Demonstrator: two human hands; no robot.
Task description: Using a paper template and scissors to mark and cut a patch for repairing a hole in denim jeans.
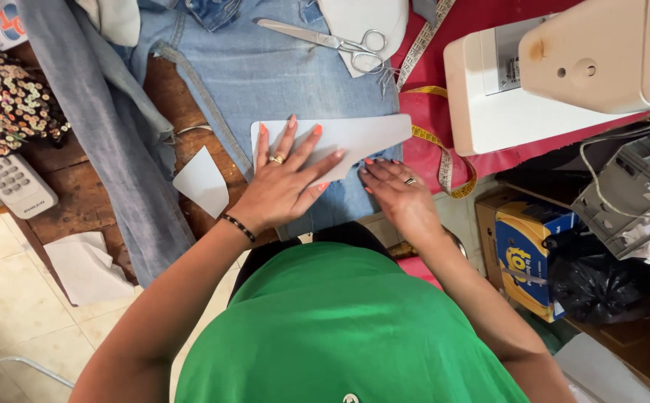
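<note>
Centre of frame: left hand (284, 183) spread flat, fingers wide, pressing grey paper pattern (355, 136) onto blue denim (265, 71). Right hand (398, 190) just beside, fingertips flat at pattern's lower edge, grasping nothing. Scissors (325, 39) at top, on denim.

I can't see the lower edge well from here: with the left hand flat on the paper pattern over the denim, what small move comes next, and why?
Probably keep the left hand pressing the paper pattern and run the right hand along its lower edge. The pattern lies loose on the denim, and the right fingertips already sit at that edge.
</note>
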